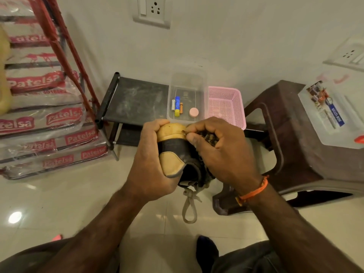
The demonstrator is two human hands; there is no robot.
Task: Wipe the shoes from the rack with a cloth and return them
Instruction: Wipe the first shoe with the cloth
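I hold a tan and black shoe [175, 148] in the air in front of the black shoe rack [136, 101]. My left hand [151, 162] grips the shoe from its left side, fingers curled over the tan toe. My right hand [218, 150] holds a dark patterned cloth [209, 137] bunched in its fingers and presses it against the shoe's right side. A pale lace [190, 205] hangs in a loop below the shoe.
On the rack's top stand a clear plastic box [202, 83] with batteries and a pink basket [239, 107]. A brown plastic stool [285, 134] with a lidded box [334, 115] is at right. Stacked sacks [43, 119] and a red ladder [69, 48] fill the left.
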